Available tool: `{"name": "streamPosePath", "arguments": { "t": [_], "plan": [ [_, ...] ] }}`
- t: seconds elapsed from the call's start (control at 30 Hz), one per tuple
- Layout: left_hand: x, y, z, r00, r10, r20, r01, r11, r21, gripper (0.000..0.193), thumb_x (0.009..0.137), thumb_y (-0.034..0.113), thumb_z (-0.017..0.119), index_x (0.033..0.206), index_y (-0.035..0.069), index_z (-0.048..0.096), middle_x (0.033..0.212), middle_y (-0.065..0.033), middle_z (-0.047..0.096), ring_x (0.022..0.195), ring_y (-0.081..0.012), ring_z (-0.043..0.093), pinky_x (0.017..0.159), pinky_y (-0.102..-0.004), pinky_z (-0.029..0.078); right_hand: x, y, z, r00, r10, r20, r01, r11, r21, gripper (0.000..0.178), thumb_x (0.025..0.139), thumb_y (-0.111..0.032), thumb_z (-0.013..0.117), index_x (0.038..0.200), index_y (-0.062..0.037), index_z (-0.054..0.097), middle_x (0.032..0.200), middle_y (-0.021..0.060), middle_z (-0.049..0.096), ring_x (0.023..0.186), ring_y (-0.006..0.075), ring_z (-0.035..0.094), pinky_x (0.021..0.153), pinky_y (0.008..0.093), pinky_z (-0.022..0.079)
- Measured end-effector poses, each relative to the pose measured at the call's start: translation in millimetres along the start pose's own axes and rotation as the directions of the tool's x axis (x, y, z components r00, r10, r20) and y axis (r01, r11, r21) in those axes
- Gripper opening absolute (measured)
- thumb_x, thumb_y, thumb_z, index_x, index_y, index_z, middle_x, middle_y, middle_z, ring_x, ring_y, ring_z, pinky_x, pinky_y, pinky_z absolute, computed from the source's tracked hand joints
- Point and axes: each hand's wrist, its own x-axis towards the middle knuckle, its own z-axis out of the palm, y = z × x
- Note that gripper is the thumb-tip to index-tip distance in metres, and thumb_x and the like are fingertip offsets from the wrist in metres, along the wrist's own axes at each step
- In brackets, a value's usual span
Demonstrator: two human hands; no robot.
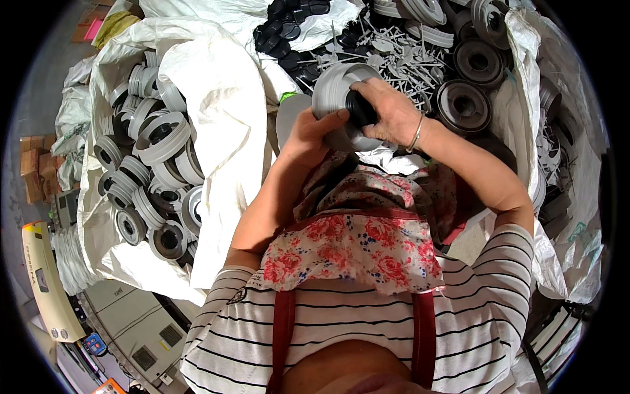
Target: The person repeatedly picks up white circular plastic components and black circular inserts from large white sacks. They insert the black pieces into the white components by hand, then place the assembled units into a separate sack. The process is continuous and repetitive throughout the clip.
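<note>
In front of my chest I hold a grey ribbed plastic ring part, tilted on its side. My left hand is closed on its near left edge, the thumb lying across the ribbed wall. Fingers of my right hand are wrapped round a black round plastic piece at the grey part's opening. Whether the black piece is fastened to the grey part I cannot tell. Just beyond my hands lies a heap of thin grey plastic sprues beside black caps.
At the left, a white woven sack stands with several grey ring parts inside. Dark round parts lie close to my right forearm. Another woven sack rises at the right. A beige machine is at the lower left.
</note>
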Motion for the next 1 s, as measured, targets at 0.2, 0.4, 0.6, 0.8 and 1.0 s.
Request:
{"name": "streamPosePath", "arguments": {
  "t": [0.2,0.4,0.6,0.8,1.0],
  "plan": [
    [-6,-4,5,0.988,0.113,-0.109,-0.068,0.933,0.354,0.036,0.08,0.017,0.068,0.107,-0.004,0.056,0.088,-0.0079,0.063,0.071,-0.0184,0.061,0.066,-0.0294,0.05,14,13,7,0.699,0.478,0.533,-0.681,0.215,0.7,0.083,0.081,-0.064,0.051,0.095,0.0186,0.054,0.063,0.0235,0.062,0.033,0.0225,0.053,0.038,0.0275,0.049],
    [-28,86,-11,0.546,0.782,-0.301,-0.077,0.404,0.912,0.057,0.07,0.022,0.077,0.113,-0.005,0.053,0.1,-0.0129,0.064,0.088,-0.0192,0.061,0.079,-0.0339,0.048,-7,50,-26,0.896,0.444,-0.002,-0.37,0.745,-0.555,0.063,0.075,-0.034,0.07,0.124,-0.0034,0.045,0.1,0.0181,0.063,0.095,0.0319,0.061,0.077,0.0407,0.051],
    [-47,187,-36,-0.066,0.997,-0.037,-0.517,-0.002,0.856,0.088,0.08,0.014,0.07,0.142,-0.004,0.01,0.139,-0.0237,0.031,0.124,-0.0292,0.039,0.101,-0.0348,0.036,-100,281,-33,0.577,0.75,-0.325,-0.731,0.296,-0.614,0.065,0.079,-0.026,0.062,0.13,0.0015,0.032,0.118,0.0284,0.052,0.112,0.0387,0.051,0.091,0.0408,0.046],
    [-6,59,-14,0.792,0.605,0.076,-0.295,0.271,0.916,0.063,0.075,0.016,0.072,0.13,0.001,0.046,0.13,-0.0185,0.05,0.119,-0.0281,0.049,0.1,-0.0333,0.039,-77,232,-66,0.371,0.924,-0.094,-0.797,0.265,-0.544,0.066,0.071,-0.029,0.066,0.125,0.0021,0.043,0.114,0.0275,0.056,0.109,0.0369,0.055,0.093,0.0419,0.045],
    [13,-9,25,0.721,0.269,0.639,-0.53,-0.381,0.758,0.072,0.064,0.015,0.077,0.129,0.009,0.046,0.133,-0.0129,0.045,0.129,-0.03,0.036,0.111,-0.0433,0.02,0,100,-61,0.81,0.552,0.199,-0.458,0.807,-0.373,0.053,0.068,-0.034,0.062,0.106,0.0019,0.061,0.098,0.023,0.064,0.095,0.0336,0.062,0.082,0.0377,0.05]
  ]
}}
